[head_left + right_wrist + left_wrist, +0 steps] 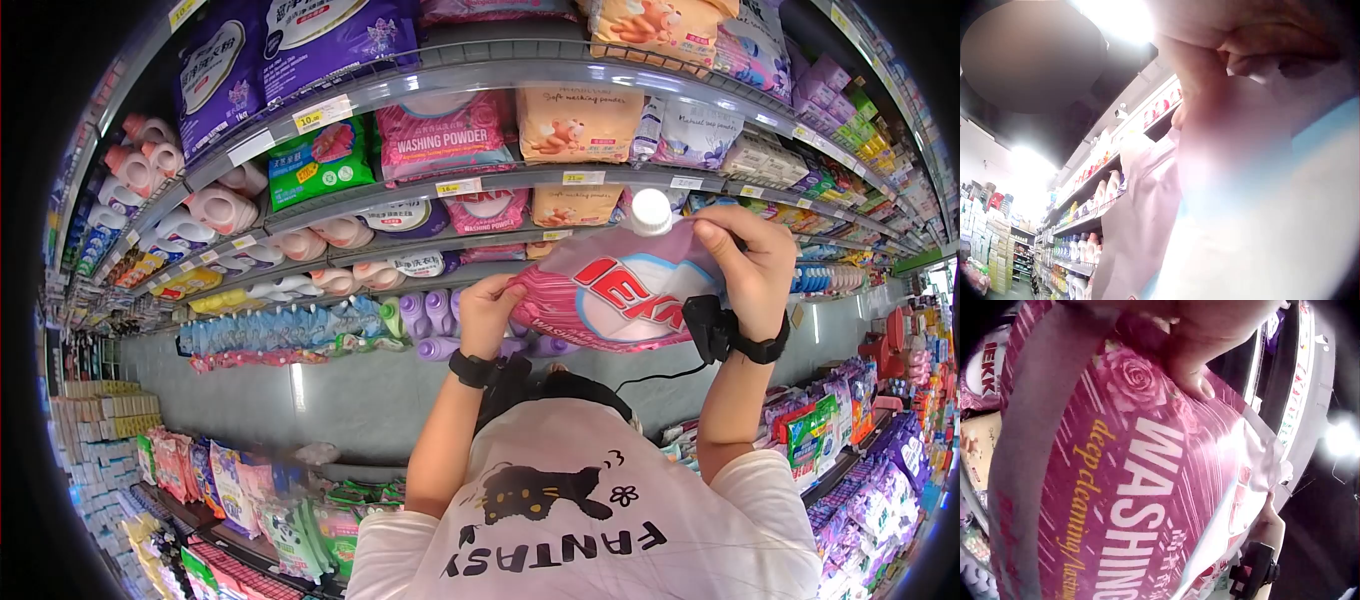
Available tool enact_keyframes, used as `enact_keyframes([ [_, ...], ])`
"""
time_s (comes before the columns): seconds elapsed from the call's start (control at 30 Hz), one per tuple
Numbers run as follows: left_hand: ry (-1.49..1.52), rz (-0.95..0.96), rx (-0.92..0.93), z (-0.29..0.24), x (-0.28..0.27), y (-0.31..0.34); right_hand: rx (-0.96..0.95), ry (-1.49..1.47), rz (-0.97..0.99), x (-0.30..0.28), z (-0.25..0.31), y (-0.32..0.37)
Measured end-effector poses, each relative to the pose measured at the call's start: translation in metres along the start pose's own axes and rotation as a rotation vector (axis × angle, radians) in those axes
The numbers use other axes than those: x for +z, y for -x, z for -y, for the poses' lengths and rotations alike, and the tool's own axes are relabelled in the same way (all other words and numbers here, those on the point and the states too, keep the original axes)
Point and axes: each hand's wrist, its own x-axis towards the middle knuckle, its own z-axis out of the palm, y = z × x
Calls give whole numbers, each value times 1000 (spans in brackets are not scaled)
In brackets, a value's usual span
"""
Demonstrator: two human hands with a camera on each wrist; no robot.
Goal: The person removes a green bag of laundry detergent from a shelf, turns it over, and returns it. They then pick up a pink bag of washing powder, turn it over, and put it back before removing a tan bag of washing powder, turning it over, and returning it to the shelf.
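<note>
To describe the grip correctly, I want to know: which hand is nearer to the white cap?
Right. The right hand pinches the pink bag just right of the white cap; the left hand grips the bag's left end.

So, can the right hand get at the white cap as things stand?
Probably yes, after letting go: the right hand grips the pink bag, but nothing seems to block the nearby white cap.
</note>
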Motion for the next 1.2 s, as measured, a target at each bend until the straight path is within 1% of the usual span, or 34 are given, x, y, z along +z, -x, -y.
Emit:
enact_keyframes([
  [0.13,-79,-34,-23,-3,-4,3,52,-34,-30,4,-9,-3],
  [0.23,-235,48,-36,-24,-5,7,60,-77,-27,5,-8,-1],
  [0.33,3,34,55,-40,13,12,9,-95,36,5,3,5],
  [0.43,46,83,137,-54,27,10,-81,-60,108,10,13,7],
  [0.47,-14,81,130,-53,26,7,-129,-41,125,11,12,6],
  [0.57,-173,49,108,-46,23,0,-137,-13,107,11,10,4],
  [0.63,-250,-1,94,-44,22,-2,-89,-9,90,10,8,2],
  [0.73,-294,31,149,-42,18,-3,-49,-22,77,12,1,3],
  [0.83,-227,84,18,-38,7,-3,-20,-70,95,15,-3,4],
  [0.9,-224,106,99,-38,7,-1,6,-81,123,18,-3,6],
  [1.07,-70,107,82,-42,11,6,9,-67,161,17,0,6],
  [1.13,-10,80,179,-54,23,7,-18,-59,169,19,0,6],
  [1.2,-223,53,178,-46,15,2,-60,-73,162,25,-2,8],
])
